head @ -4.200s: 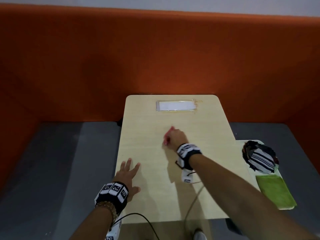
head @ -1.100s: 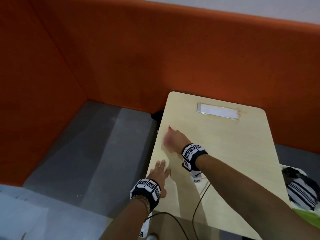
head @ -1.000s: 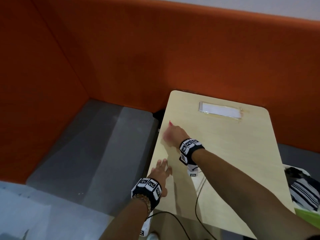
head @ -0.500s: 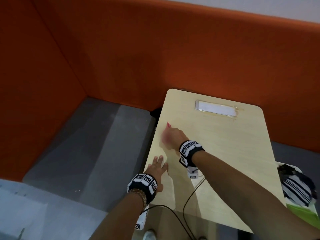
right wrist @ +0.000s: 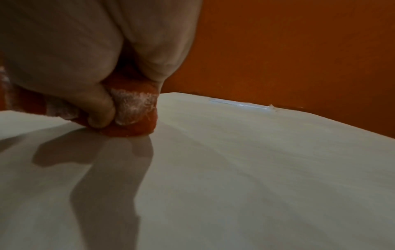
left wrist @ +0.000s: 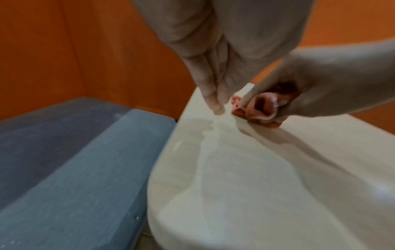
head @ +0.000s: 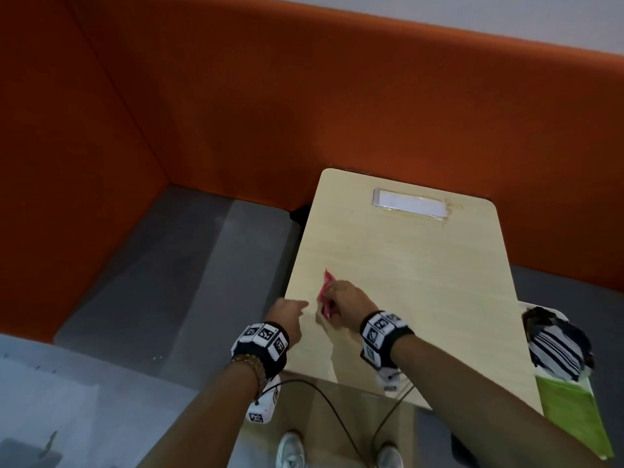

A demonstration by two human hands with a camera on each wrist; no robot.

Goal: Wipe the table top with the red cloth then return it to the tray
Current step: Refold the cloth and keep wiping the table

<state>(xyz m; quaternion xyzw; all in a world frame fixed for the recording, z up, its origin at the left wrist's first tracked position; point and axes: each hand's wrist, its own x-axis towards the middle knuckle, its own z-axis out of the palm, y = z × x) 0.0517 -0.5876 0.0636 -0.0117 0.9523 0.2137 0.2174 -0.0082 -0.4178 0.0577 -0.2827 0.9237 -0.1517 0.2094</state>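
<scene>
Office or café booth: orange upholstered partition [head: 304,106], grey bench seat [head: 175,282], small pale laminate table [head: 422,265].

Head cam looked steeply down from above the table top [head: 398,265], wide. Both wrist cams sat low and close, skimming it toward the orange wall [right wrist: 288,50]. All three shared the red cloth [left wrist: 261,108].

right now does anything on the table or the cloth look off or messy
The red cloth, bunched in the right hand, carries whitish residue on its folds. Near the far edge of the table, the clear label holder has ragged bits at its right end.
</scene>
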